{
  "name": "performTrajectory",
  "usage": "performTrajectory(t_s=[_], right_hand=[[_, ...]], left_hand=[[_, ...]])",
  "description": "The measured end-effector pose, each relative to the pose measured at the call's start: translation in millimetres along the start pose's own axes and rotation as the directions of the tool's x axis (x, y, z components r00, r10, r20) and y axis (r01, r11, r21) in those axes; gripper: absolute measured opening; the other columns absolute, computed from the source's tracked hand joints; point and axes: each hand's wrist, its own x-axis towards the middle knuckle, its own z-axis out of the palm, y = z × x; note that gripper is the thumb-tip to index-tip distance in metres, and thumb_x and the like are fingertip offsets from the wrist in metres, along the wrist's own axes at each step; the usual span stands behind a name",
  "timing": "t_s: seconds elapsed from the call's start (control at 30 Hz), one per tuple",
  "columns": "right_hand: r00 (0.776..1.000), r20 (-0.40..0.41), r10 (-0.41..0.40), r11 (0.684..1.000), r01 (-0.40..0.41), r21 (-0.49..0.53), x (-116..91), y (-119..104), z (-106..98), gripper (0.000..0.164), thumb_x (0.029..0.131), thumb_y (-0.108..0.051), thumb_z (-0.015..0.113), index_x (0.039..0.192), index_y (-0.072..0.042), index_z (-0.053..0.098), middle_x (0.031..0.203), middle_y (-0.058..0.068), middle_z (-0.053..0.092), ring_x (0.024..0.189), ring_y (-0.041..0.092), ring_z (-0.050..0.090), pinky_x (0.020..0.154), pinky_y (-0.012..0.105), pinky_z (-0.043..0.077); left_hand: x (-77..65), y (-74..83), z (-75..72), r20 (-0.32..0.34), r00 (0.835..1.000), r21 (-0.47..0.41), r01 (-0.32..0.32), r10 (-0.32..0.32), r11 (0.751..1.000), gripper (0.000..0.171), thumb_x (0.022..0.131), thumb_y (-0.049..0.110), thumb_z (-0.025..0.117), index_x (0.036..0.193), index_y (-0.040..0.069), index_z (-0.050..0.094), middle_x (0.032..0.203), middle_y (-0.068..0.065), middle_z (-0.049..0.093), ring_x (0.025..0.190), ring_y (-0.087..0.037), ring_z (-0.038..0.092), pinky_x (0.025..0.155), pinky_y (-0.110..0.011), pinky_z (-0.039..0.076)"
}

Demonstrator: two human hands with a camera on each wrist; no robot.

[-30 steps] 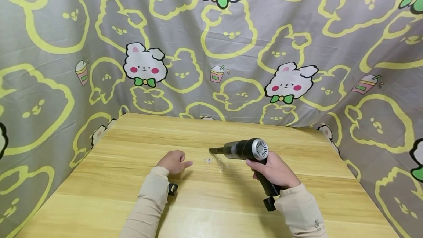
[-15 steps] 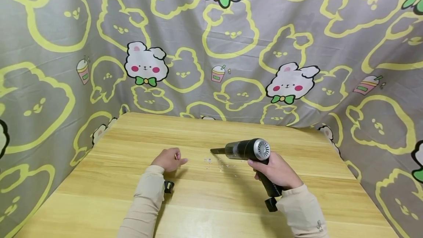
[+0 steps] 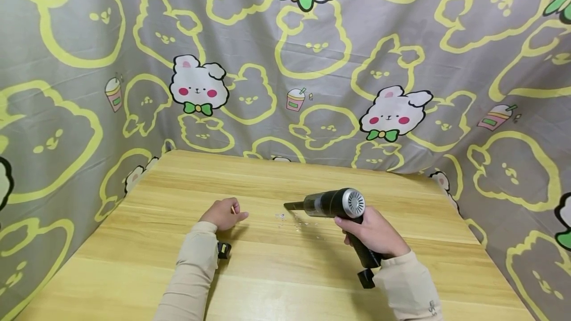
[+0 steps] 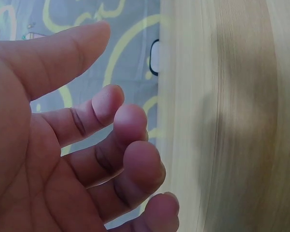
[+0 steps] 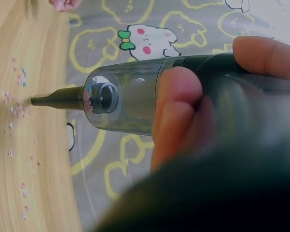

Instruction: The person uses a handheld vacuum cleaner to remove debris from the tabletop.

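Head view: the right hand grips a handheld vacuum, its nozzle by small scraps.
The nozzle slants to the hand's left and ahead, presumably so its tip comes near the scraps lying there on the tabletop; whether it touches the wood cannot be told. Bits inside the clear chamber suggest why it is aimed so. The right fingers curl round the handle; the left hand, across the scraps from the right, has its fingers loosely bent, thumb apart and palm bare, holding nothing.
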Motion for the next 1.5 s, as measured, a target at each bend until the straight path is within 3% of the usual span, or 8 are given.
performTrajectory(t_s=[0.23,0.77,1.07,1.3,1.5], right_hand=[[1.0,-0.006,0.006,1.0,-0.006,0.004,-1,0,0,0.039,0.089,-0.03,0.066,0.106,0.005,0.056,0.07,0.011,0.061,0.059,0.026,0.063,0.057,0.037,0.053],[1.0,-0.02,0.008,1.0,-0.008,-0.009,-2,2,-2,0.039,0.09,-0.029,0.065,0.107,0.005,0.056,0.069,0.011,0.061,0.059,0.025,0.063,0.058,0.038,0.053],[1.0,-0.021,0.01,1.0,-0.01,-0.001,-1,3,-3,0.035,0.091,-0.025,0.064,0.105,0.006,0.056,0.069,0.011,0.061,0.062,0.035,0.063,0.058,0.038,0.053],[1.0,-0.013,0.007,1.0,-0.007,0.013,-1,4,-4,0.038,0.091,-0.026,0.065,0.107,0.006,0.055,0.071,0.015,0.06,0.059,0.025,0.062,0.058,0.038,0.053],[1.0,-0.012,0.009,1.0,-0.009,0.015,0,3,-3,0.037,0.091,-0.025,0.064,0.109,0.007,0.055,0.071,0.013,0.06,0.059,0.025,0.062,0.058,0.038,0.053]], left_hand=[[0.3,-0.7,1.3,-0.005,1.0,-0.004,-0.007,0.007,1.0,0.027,0.092,0.031,0.063,0.083,0.01,0.05,0.063,0.0,0.045,0.054,-0.014,0.042,0.052,-0.028,0.035],[1.2,5.6,4.5,0.022,1.0,-0.008,-0.008,0.008,1.0,0.027,0.092,0.031,0.063,0.083,0.01,0.049,0.062,0.0,0.045,0.053,-0.014,0.042,0.051,-0.028,0.035],[-1.0,11.0,4.9,0.026,1.0,-0.007,-0.016,0.017,1.0,0.027,0.091,0.031,0.064,0.083,0.01,0.049,0.06,0.001,0.043,0.051,-0.013,0.039,0.05,-0.027,0.033],[-1.3,12.6,6.9,0.027,0.999,-0.002,-0.018,0.018,1.0,0.027,0.091,0.031,0.064,0.083,0.01,0.049,0.061,0.001,0.043,0.052,-0.013,0.039,0.05,-0.027,0.033],[-1.1,13.2,8.4,0.031,0.999,0.01,-0.028,0.027,1.0,0.027,0.091,0.031,0.064,0.083,0.01,0.049,0.061,0.001,0.042,0.051,-0.012,0.037,0.051,-0.027,0.033]])
